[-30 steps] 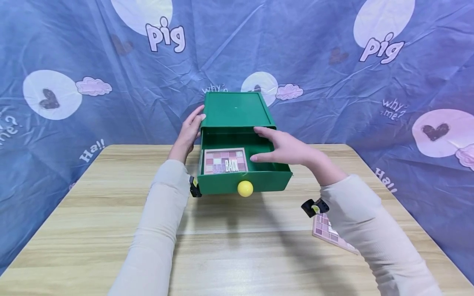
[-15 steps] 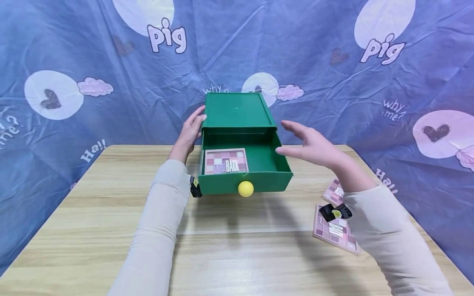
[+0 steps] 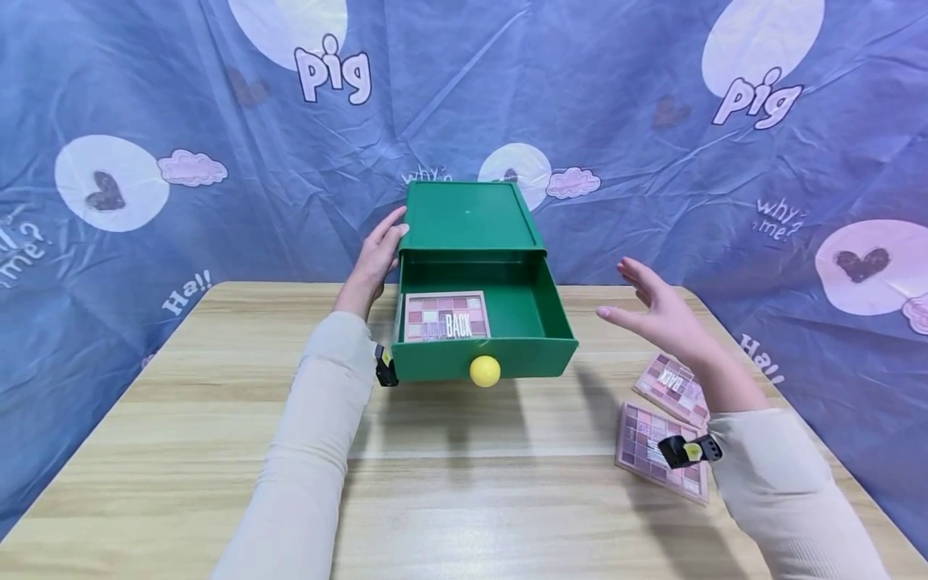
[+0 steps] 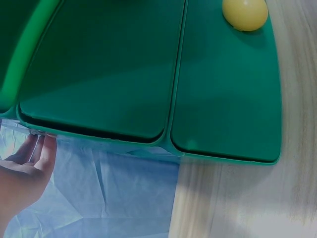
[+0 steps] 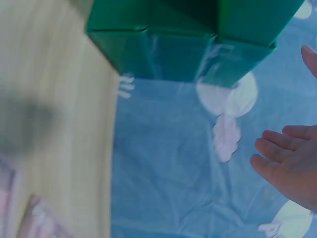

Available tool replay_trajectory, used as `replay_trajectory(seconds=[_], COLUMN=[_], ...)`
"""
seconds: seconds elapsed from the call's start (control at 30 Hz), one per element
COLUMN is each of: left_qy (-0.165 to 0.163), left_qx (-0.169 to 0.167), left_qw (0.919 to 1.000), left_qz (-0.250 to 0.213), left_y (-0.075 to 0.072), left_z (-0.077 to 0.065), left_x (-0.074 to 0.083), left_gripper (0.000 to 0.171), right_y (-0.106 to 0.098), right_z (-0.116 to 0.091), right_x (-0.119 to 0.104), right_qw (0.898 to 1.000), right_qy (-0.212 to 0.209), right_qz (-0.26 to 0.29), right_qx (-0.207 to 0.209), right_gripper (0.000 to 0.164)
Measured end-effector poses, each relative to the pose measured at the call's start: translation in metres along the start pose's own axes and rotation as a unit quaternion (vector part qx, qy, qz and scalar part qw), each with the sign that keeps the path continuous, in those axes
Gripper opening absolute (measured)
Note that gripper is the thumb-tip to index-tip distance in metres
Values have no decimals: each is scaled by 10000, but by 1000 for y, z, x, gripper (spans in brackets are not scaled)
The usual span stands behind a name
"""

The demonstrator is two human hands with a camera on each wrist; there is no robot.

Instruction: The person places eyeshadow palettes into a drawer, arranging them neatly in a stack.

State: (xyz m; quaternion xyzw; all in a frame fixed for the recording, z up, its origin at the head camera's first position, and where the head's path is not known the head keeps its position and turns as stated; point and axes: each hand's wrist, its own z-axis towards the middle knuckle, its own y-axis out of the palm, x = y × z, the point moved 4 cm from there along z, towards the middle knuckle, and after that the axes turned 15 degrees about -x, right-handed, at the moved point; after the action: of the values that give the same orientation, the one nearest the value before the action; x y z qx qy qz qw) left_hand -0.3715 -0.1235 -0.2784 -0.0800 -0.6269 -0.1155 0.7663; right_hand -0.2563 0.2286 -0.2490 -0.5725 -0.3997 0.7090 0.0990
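Note:
A green drawer cabinet (image 3: 470, 217) stands in the middle of the table, its top drawer (image 3: 518, 306) pulled out towards me. On the drawer's front sits a yellow round knob (image 3: 485, 371). Inside, at the left, lies a pink eyeshadow palette (image 3: 444, 314) with "BACK" lettering. My left hand (image 3: 377, 259) rests against the cabinet's left side, fingers extended, as the left wrist view (image 4: 29, 173) also has it. To the right of the drawer my right hand (image 3: 663, 318) hovers in the air with fingers spread, holding nothing.
Two more pink palettes lie on the table at the right, one palette (image 3: 670, 387) behind the other palette (image 3: 641, 443), partly under my right forearm. A blue patterned cloth (image 3: 290, 217) hangs behind the wooden table (image 3: 217, 419).
My right hand has come out from over the drawer and moved right, towards the palettes on the table. The left hand, cabinet and palette in the drawer stay in place.

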Motion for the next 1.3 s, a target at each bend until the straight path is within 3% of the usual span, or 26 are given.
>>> replay_trajectory(seconds=[0.3, 0.47, 0.67, 0.97, 1.3], left_qy=[25, 16, 39, 5, -39], left_qx=[6, -33, -14, -52, 3], left_qw=[10000, 10000, 9999, 9999, 10000], left_qz=[-7, -81, -140, -123, -76], left_y=[0, 1, 0, 1, 1], left_z=[0, 0, -1, 0, -2], left_x=[0, 0, 0, 0, 0], left_gripper=[47, 46, 47, 45, 46], right_y=[0, 0, 3, 8, 13], right_z=[-16, -29, -41, -56, -68], right_x=[38, 60, 87, 117, 149], right_qw=[9992, 9975, 9949, 9927, 9886], right_qy=[196, 503, 842, 1185, 1382], right_qz=[-234, -402, -496, -172, -558], right_qx=[250, 285, 240, 165, 208], right_gripper=[84, 88, 90, 92, 95])
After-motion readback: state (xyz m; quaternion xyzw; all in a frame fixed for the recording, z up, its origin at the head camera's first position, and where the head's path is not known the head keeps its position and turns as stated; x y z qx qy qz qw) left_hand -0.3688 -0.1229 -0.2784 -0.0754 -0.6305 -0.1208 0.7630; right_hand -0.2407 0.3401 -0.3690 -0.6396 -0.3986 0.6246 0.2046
